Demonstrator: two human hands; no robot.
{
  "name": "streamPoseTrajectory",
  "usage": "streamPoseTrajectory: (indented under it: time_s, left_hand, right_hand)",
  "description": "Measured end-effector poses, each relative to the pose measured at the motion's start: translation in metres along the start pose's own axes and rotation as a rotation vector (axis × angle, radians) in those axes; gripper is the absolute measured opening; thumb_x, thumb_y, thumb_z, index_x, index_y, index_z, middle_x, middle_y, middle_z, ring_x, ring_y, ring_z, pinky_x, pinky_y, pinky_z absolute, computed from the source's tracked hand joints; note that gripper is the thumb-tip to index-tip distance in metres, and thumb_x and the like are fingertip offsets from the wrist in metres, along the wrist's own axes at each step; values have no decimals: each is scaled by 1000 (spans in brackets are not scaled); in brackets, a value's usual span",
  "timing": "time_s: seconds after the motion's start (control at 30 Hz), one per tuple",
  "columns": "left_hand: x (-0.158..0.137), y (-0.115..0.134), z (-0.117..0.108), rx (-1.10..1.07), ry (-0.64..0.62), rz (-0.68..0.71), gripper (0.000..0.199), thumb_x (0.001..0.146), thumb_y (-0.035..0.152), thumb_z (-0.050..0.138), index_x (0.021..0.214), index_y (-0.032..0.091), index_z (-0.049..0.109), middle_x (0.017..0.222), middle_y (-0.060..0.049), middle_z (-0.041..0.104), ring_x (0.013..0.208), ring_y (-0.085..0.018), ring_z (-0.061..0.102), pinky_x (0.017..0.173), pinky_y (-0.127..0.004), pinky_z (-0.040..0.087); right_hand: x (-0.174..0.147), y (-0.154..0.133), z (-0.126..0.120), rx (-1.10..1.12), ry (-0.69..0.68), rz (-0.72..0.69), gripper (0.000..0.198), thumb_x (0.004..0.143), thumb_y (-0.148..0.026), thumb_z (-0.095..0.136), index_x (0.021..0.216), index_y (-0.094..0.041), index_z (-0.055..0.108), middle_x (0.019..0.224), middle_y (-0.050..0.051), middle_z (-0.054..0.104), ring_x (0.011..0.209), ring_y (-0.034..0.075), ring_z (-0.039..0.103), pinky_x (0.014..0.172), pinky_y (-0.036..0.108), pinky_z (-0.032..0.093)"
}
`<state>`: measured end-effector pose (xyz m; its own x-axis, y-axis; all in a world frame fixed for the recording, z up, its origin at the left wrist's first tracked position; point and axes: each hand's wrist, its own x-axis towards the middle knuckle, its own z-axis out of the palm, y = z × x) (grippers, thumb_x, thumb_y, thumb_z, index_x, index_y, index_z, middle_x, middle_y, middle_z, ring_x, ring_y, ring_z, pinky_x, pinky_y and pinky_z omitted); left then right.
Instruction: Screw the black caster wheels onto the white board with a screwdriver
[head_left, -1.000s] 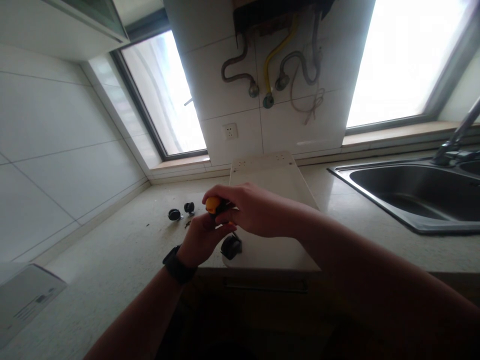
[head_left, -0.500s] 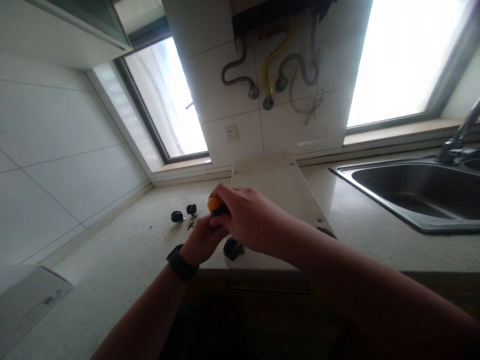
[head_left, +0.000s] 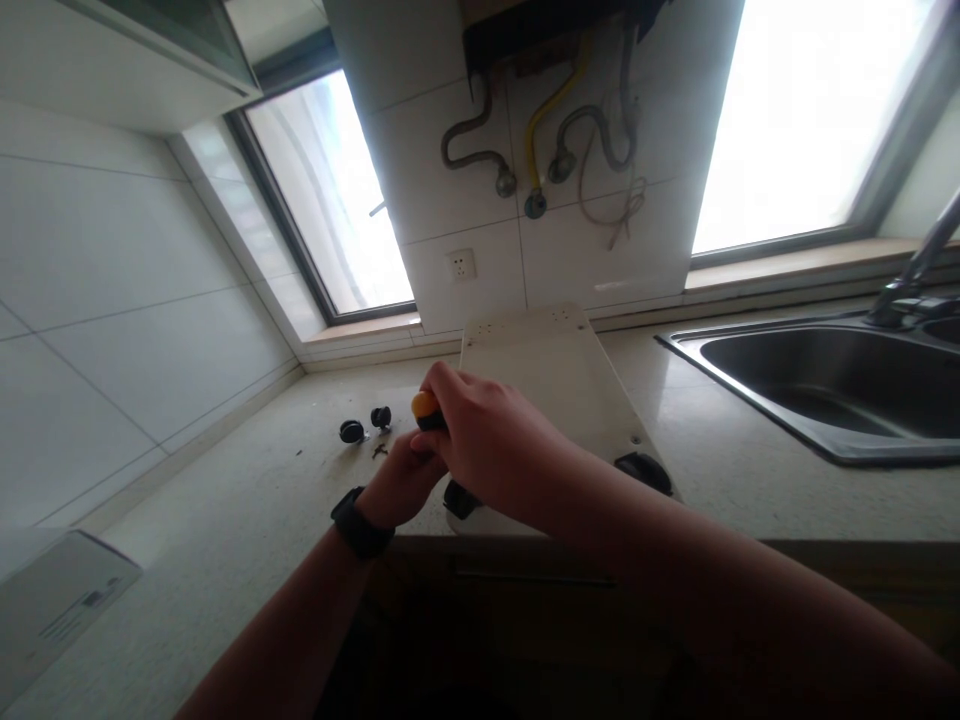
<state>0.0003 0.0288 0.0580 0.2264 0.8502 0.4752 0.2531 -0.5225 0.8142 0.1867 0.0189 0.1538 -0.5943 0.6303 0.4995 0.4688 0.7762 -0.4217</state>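
Observation:
My right hand (head_left: 486, 425) is wrapped round the yellow-and-black handle of a screwdriver (head_left: 426, 407); its shaft and tip are hidden. Just below and to the left, my left hand (head_left: 409, 478), with a dark band on the wrist, is closed, and its fingertips disappear behind the right hand. Both hands are over the near left part of a pale flat board (head_left: 536, 365) lying on the counter. A black caster (head_left: 457, 498) shows at the board's near left corner and another caster (head_left: 643, 472) at its near right.
Two loose casters (head_left: 351, 431) and a few small screws (head_left: 380, 451) lie on the counter (head_left: 247, 490) left of the board. A steel sink (head_left: 780, 425) with a faucet (head_left: 892, 300) is to the right. At the lower left sits a white box (head_left: 71, 590).
My right hand has turned slightly with the screwdriver and its forearm has dropped a little, so more of the near right caster shows. The left hand stays nearly in place.

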Motion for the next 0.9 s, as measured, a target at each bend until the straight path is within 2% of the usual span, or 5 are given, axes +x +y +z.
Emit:
streamPoseTrajectory:
  time_s: [0.13, 0.27, 0.53, 0.8, 0.9]
  left_hand:
    - [-4, -2, 0, 140, -57, -20, 27, 90, 45, 70, 89, 18, 71, 91, -7, 74, 83, -22, 67, 75, -33, 56]
    - [-10, -5, 0, 445, -202, -59, 66, 75, 50, 85, 129, 20, 63, 126, -14, 70, 113, -35, 66, 91, -43, 55]
    - [-12, -6, 3, 696, -335, -54, 45, 83, 50, 75, 111, 17, 66, 108, -14, 73, 95, -32, 68, 82, -43, 52]
    - [-8, -4, -4, 570, -370, -65, 34, 81, 33, 76, 111, 21, 63, 113, -9, 68, 100, -25, 66, 93, -39, 51]
    - [-8, -6, -7, 532, -384, -58, 31, 81, 29, 76, 109, 21, 65, 113, -9, 68, 101, -25, 66, 95, -39, 51]
  right_hand:
    - [1, 1, 0, 17, 5, 13, 21, 88, -28, 66, 102, -21, 52, 94, 9, 67, 75, 22, 61, 61, 34, 41]
    - [1, 0, -3, 95, -32, 1, 25, 89, -28, 70, 104, -19, 53, 94, 8, 67, 77, 19, 61, 63, 32, 42]
    - [-3, 7, -11, 122, 38, -62, 28, 87, -30, 75, 106, -18, 59, 97, 6, 70, 80, 17, 62, 66, 29, 43]
    - [-34, 42, -50, 296, 597, -67, 28, 87, -25, 74, 111, -24, 62, 102, 4, 70, 93, 19, 70, 80, 36, 57]
    - [-56, 91, -68, 248, 1099, -182, 19, 88, -29, 70, 106, -26, 65, 101, 7, 68, 88, 21, 70, 80, 40, 56]
